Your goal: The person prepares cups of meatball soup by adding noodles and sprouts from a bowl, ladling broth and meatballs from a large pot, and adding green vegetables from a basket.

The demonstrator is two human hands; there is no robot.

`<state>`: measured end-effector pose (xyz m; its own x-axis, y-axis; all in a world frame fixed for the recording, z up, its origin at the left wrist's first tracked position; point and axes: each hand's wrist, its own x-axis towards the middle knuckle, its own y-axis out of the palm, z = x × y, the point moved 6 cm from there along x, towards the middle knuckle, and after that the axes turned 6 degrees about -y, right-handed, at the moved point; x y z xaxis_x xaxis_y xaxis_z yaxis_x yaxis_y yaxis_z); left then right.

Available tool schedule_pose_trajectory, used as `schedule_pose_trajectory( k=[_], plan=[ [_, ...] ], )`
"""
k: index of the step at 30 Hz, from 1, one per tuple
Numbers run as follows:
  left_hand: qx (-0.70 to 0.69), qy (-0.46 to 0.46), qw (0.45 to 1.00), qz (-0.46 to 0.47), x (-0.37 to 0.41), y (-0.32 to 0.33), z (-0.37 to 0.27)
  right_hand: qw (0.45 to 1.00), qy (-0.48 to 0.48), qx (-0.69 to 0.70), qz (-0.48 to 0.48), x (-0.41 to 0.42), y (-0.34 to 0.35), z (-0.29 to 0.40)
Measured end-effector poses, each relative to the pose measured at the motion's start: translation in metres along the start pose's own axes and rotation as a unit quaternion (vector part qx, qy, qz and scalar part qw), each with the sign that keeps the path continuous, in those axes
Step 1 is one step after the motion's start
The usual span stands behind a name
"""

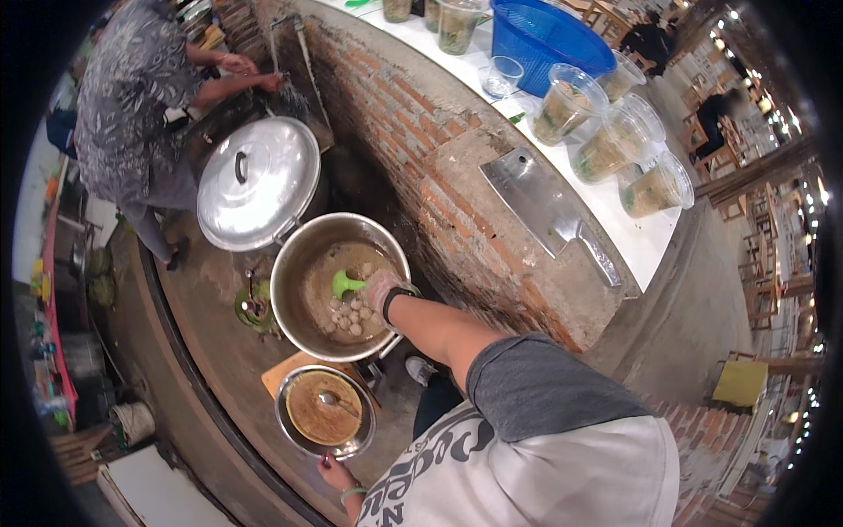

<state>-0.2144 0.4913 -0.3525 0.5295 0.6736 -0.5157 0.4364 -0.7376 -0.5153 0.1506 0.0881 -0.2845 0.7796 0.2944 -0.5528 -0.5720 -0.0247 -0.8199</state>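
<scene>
My right hand [387,290], in a clear plastic glove with a dark band at the wrist, grips a bright green plastic utensil [345,284] inside a large metal pot [290,283]. Round pale meatballs [352,315] sit in brownish broth there. My left hand [337,472], bare, with a pale green bracelet, holds the near rim of a wide metal bowl [361,440]. Inside that bowl is a round, yellow-edged vessel of orange-brown liquid [316,418] with a metal ladle [327,398] in it. Parts of the fingers on both hands are hidden.
A lidded aluminium pot [260,181] stands beyond. On the brick ledge lies a cleaver [530,197]; the white counter [635,263] holds filled plastic cups [570,102] and a blue basket [546,49]. At upper left, a person [132,99] rinses their hands under running water.
</scene>
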Motion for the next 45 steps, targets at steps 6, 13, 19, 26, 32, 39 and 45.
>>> schedule_pose_trajectory(
  k=[6,13,19,26,32,39,45],
  plan=[
    [0.018,0.119,0.988,-0.095,0.007,-0.019,-0.094,0.965,0.027,0.231,-0.122,-0.027,-0.009,-0.007],
    [-0.119,0.366,0.923,0.025,-0.098,0.091,-0.368,0.993,-0.094,-0.042,-0.057,-0.093,-0.043,0.010],
    [-0.080,0.632,0.681,0.361,-0.352,0.211,-0.584,0.688,-0.048,0.721,-0.067,-0.211,-0.087,-0.024],
    [0.243,0.810,0.321,0.427,-0.627,0.382,-0.660,0.890,-0.143,0.410,-0.139,-0.304,-0.107,-0.060],
    [0.551,0.747,0.222,0.299,-0.667,0.489,-0.640,0.882,-0.334,0.185,-0.277,-0.316,-0.100,-0.048],
    [0.612,0.668,0.233,0.353,-0.657,0.530,-0.629,0.809,-0.439,0.251,-0.299,-0.335,-0.094,-0.060],
    [0.523,0.731,0.258,0.355,-0.657,0.528,-0.626,0.749,-0.456,0.314,-0.365,-0.324,-0.088,-0.064]
  ],
)
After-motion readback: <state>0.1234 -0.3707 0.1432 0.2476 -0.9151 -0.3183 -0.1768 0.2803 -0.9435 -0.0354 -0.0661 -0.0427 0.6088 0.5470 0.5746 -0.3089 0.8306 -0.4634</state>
